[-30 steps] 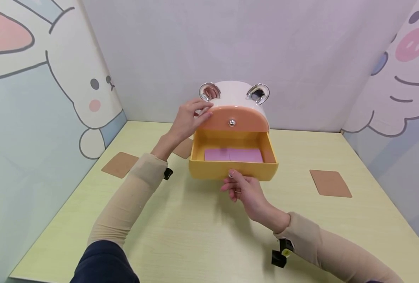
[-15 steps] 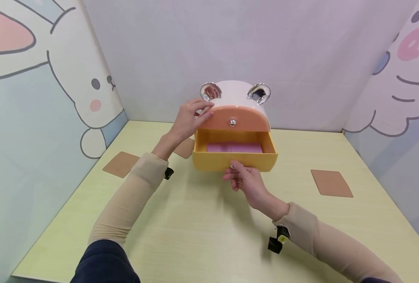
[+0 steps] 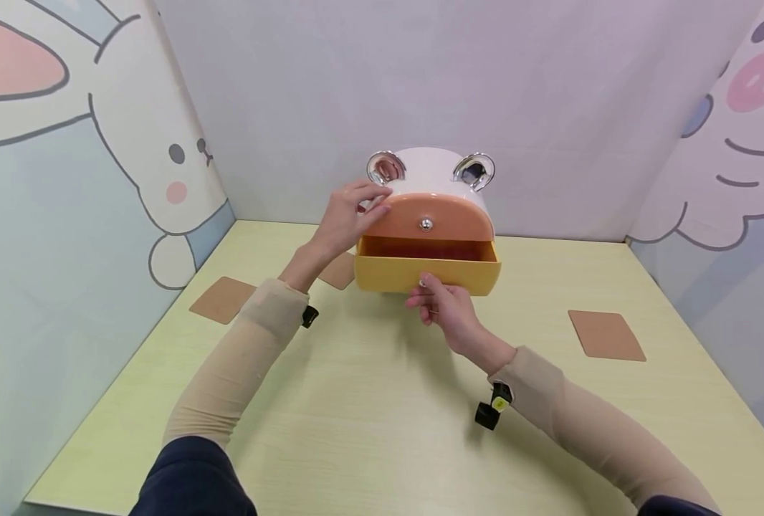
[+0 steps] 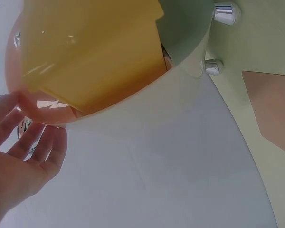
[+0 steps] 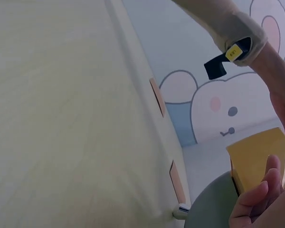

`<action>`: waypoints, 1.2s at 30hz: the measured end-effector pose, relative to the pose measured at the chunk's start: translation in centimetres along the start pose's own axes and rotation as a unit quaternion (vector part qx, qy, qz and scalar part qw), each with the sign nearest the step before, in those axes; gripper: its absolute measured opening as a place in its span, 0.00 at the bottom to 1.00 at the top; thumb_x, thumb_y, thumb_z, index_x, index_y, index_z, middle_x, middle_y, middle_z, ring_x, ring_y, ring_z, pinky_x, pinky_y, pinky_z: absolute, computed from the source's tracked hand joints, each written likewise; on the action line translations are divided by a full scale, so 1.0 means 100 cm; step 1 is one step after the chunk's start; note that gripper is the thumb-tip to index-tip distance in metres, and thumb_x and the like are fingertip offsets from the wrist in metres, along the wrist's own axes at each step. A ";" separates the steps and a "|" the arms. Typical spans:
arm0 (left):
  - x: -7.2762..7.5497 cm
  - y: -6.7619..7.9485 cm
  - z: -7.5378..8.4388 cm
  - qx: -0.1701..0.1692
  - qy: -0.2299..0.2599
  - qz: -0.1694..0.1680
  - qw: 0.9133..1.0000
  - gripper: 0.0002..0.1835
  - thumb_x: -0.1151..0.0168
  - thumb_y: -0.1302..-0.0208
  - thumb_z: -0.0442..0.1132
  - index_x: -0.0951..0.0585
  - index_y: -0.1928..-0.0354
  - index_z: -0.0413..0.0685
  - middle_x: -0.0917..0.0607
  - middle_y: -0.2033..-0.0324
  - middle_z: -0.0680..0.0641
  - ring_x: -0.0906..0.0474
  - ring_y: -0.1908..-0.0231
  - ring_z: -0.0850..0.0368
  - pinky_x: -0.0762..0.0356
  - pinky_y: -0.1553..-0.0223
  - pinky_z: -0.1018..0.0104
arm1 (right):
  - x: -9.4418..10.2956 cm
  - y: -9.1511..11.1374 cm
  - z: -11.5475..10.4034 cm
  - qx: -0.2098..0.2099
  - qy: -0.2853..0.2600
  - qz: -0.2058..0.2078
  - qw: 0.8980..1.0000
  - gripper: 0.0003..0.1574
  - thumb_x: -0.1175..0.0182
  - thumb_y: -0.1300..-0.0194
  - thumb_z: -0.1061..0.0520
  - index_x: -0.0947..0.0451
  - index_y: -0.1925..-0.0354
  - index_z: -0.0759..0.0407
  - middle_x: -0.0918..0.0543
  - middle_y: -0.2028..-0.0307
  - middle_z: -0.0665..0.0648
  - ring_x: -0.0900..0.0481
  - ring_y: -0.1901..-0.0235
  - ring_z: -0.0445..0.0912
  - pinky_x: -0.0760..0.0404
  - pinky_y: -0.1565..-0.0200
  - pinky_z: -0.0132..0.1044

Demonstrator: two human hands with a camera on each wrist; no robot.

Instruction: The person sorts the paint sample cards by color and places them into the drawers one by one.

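Yellow drawer (image 3: 388,274), glossy, partly out, beneath rounded orange front (image 3: 457,218)

– What is this pale table (image 3: 369,430) carrying?
– At twelve o'clock, the drawer box (image 3: 446,222) is standing.
– What else?
– A brown mat (image 3: 608,335) is lying at three, a second mat (image 3: 221,299) at ten, a third mat (image 3: 339,272) at eleven.

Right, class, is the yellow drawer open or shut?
Partly open: the yellow drawer juts out past the orange front and shows its inside.

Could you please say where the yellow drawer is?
In the head view, the yellow drawer is just right of centre, below the orange drawer, right hand pinching its knob.
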State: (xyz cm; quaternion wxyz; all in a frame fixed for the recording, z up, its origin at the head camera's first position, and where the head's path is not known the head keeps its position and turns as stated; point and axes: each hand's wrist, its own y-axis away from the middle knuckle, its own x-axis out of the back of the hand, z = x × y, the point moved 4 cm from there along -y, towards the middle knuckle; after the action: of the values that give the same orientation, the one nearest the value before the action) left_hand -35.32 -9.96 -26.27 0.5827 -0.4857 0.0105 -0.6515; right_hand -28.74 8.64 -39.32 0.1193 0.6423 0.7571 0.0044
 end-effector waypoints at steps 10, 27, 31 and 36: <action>0.000 0.000 -0.001 -0.012 0.002 0.006 1.000 0.16 0.37 0.36 0.41 0.17 0.48 0.41 0.17 0.50 0.43 0.22 0.52 0.50 0.17 0.56 0.58 | 0.002 -0.025 -0.006 0.007 -0.009 0.012 1.000 0.23 0.45 0.31 0.42 0.23 0.67 0.60 0.15 0.78 0.49 0.30 0.82 0.41 0.32 0.77 0.31; 0.001 -0.001 0.000 -0.022 -0.003 0.011 1.000 0.16 0.36 0.36 0.40 0.17 0.50 0.40 0.17 0.50 0.42 0.22 0.53 0.49 0.17 0.58 0.58 | 0.003 -0.048 -0.011 0.000 -0.028 0.023 0.999 0.23 0.46 0.30 0.43 0.24 0.69 0.62 0.17 0.81 0.49 0.30 0.84 0.40 0.32 0.79 0.30; 0.001 0.000 0.000 -0.020 -0.003 0.012 1.000 0.16 0.36 0.36 0.39 0.17 0.49 0.40 0.17 0.50 0.42 0.22 0.53 0.49 0.17 0.57 0.58 | 0.004 -0.046 -0.011 0.003 -0.016 -0.009 1.000 0.25 0.45 0.31 0.40 0.24 0.67 0.62 0.18 0.80 0.49 0.30 0.83 0.40 0.32 0.77 0.30; 0.001 0.000 -0.001 -0.018 -0.003 0.010 1.000 0.16 0.36 0.36 0.40 0.17 0.49 0.41 0.17 0.49 0.43 0.22 0.52 0.50 0.17 0.57 0.59 | 0.009 -0.041 0.011 -0.049 0.069 -0.101 0.991 0.35 0.43 0.34 0.38 0.25 0.55 0.70 0.18 0.78 0.50 0.28 0.81 0.40 0.31 0.76 0.31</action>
State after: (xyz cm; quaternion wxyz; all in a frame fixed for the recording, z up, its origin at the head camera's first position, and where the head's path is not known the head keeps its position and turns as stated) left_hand -35.40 -10.03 -26.25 0.5801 -0.4983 0.0255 -0.6439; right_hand -32.63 8.67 -41.26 0.0974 0.5542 0.8234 0.0736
